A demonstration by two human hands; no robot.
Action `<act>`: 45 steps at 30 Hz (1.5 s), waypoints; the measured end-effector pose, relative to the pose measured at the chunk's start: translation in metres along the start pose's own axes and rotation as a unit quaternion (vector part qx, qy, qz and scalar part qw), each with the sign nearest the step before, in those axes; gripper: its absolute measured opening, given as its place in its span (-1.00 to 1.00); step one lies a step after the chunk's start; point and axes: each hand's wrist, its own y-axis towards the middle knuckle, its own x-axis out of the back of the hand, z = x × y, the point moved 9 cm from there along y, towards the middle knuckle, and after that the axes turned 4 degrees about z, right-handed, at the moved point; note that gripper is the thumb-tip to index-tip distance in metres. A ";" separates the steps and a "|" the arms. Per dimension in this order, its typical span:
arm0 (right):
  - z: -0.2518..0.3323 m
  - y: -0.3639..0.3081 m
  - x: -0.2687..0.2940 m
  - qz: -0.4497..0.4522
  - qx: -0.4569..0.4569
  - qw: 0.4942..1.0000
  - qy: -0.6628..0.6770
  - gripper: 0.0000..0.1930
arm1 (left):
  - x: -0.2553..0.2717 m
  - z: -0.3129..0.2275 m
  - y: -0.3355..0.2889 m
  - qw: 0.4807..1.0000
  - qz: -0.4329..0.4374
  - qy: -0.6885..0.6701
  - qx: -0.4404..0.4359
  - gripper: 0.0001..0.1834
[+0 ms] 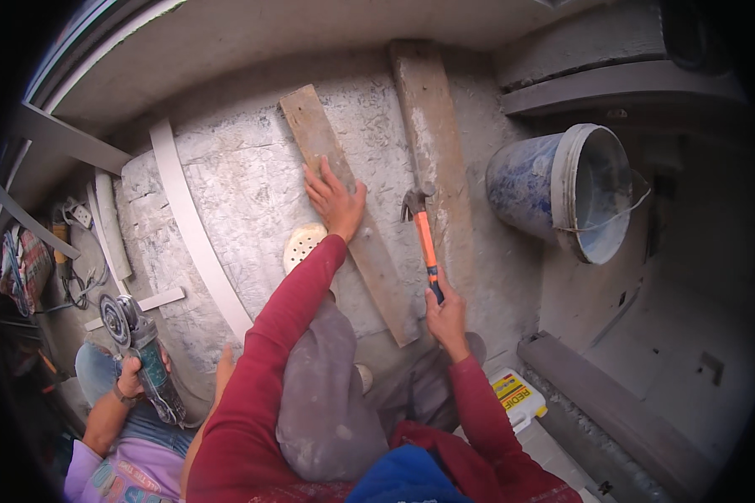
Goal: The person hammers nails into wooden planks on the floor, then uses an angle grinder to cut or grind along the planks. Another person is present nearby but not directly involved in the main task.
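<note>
A worn wooden plank (356,226) lies at a slant on the dusty floor in front of me. My left hand (335,201) rests on it with the fingers spread. To its right, my right hand (447,318) is closed round the dark grip of a claw hammer (426,239) with an orange handle. The hammer's metal head is close to the left edge of a second, wider plank (434,126), which runs lengthwise along the floor. A perforated cream clog (303,244) shows beside my left forearm.
A blue plaster-stained bucket (524,180) stands tilted at right. Near my right elbow is a white and yellow jug (518,396). At lower left, another person's hand (132,375) holds an angle grinder (147,356). A pale strip (189,214) lies left of the planks; cables (80,289) sit beyond.
</note>
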 end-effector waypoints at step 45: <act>0.064 0.158 -0.013 -0.068 0.114 0.989 -0.060 -0.40 | -0.003 0.003 0.000 1.000 -0.006 0.007 -0.008 0.04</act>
